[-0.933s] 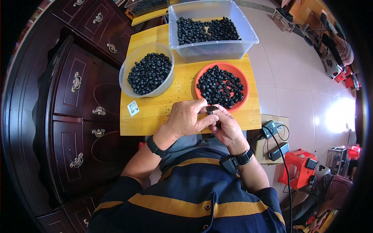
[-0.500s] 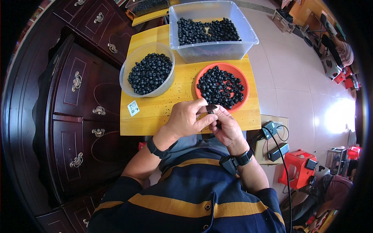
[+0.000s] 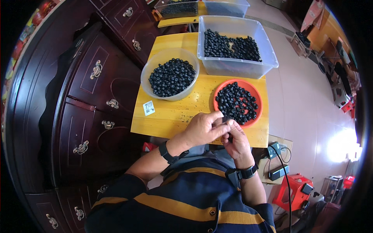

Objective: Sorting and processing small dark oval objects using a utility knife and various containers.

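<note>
Both hands (image 3: 206, 128) pinch a small dark piece (image 3: 227, 118) near the red bowl (image 3: 253, 89).

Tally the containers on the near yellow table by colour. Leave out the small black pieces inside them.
Clear: 2 (round tub, rectangular bin)
Red: 1 (round dish)
Total: 3

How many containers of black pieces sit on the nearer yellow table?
3: a round tub at left, a red bowl front right, a rectangular bin behind the bowl.
</note>
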